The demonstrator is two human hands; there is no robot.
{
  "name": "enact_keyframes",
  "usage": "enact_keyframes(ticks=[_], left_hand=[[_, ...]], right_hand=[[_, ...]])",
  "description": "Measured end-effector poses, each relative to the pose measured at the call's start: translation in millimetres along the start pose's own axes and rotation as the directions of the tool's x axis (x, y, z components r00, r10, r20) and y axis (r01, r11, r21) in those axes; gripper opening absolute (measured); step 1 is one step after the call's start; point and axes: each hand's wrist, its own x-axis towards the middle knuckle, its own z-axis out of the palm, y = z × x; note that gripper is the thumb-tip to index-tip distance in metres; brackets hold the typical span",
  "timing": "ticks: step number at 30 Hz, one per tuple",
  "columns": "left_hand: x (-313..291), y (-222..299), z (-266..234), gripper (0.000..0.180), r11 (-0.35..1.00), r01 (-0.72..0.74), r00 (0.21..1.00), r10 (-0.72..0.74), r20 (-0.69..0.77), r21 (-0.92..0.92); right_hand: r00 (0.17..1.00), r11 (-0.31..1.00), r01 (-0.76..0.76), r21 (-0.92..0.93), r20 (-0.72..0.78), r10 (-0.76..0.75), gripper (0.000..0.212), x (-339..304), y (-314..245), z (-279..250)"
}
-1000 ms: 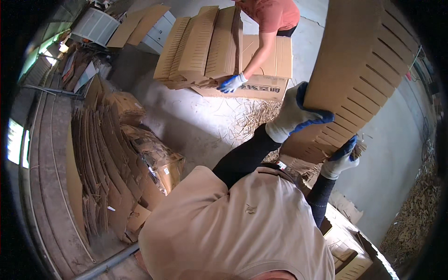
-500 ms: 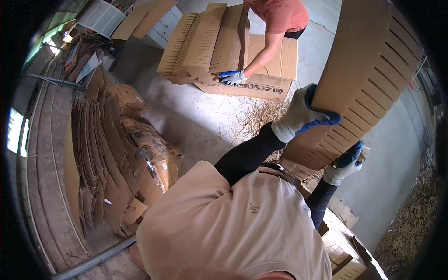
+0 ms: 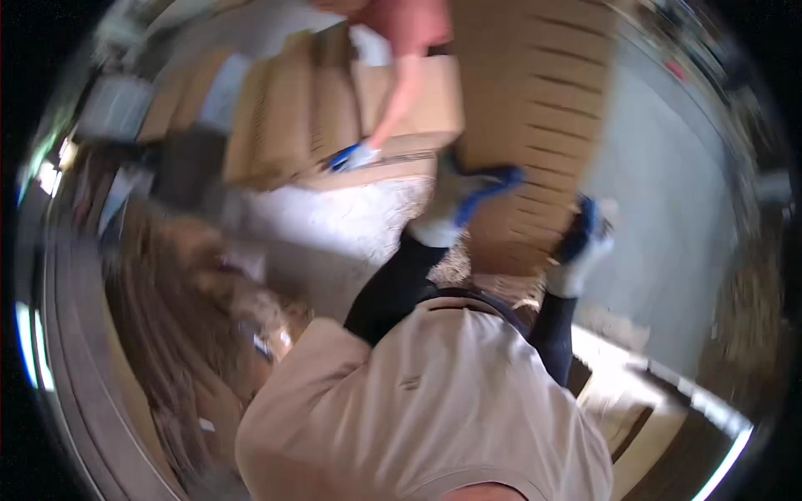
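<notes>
A long brown cardboard sheet [image 3: 501, 92], with a row of cut slits along its right side, stands up in front of me. My left hand [image 3: 464, 196], in a white and blue glove, is closed on its left edge, the thumb lying across its face. At its lower right edge my right hand [image 3: 585, 242], gloved the same way, grips the sheet; its fingers are partly hidden and blurred. I cannot tell whether it is one sheet or several together. Black sleeves cover both my forearms.
Ahead, a person in a red shirt [image 3: 418, 25] rests a gloved hand [image 3: 354, 157] by slitted cardboard pieces [image 3: 288, 108] on a large carton [image 3: 422, 96]. Flattened cardboard [image 3: 159, 309] is stacked at left. Shredded strips [image 3: 756, 292] lie at right, an open carton [image 3: 660, 442] lower right.
The whole view has swung and blurred, so everything ahead appears farther left. The sheet in my hands now stands more upright. Both hands have kept their hold.
</notes>
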Motion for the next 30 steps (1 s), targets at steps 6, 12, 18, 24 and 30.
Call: enact_keyframes(ticks=[6, 12, 18, 24, 30], left_hand=[[-6.6, -30.7, -75.7, 0.069, 0.96, -0.275, 0.939, 0.278, -0.203, 0.041], [-4.8, -12.7, -80.2, 0.071, 0.958, -0.286, 0.954, 0.282, -0.105, -0.02], [-6.5, -0.4, -57.0, 0.064, 0.945, -0.316, 0.928, 0.326, -0.18, 0.085], [-17.4, 0.1, -36.4, 0.066, 0.923, -0.319, 0.907, 0.363, -0.214, 0.213], [-18.7, -4.9, -65.3, 0.071, 0.941, -0.335, 0.917, 0.339, -0.209, 0.054]], right_hand=[[0.818, 0.982, 0.17, 0.082, 0.543, -0.188, 0.047, 11.8, -21.0, -1.1], [0.739, 0.974, 0.194, -0.119, 0.671, -0.066, 0.051, 16.9, -12.4, -1.3], [0.742, 0.846, 0.503, -0.176, 0.59, -0.319, 0.023, 15.2, 0.8, 9.8], [0.823, 0.832, 0.522, -0.19, 0.367, -0.433, 0.015, 7.2, 21.1, 13.8], [0.994, 0.966, 0.062, 0.252, 0.072, -0.083, 0.022, 32.5, 19.2, -0.9]])
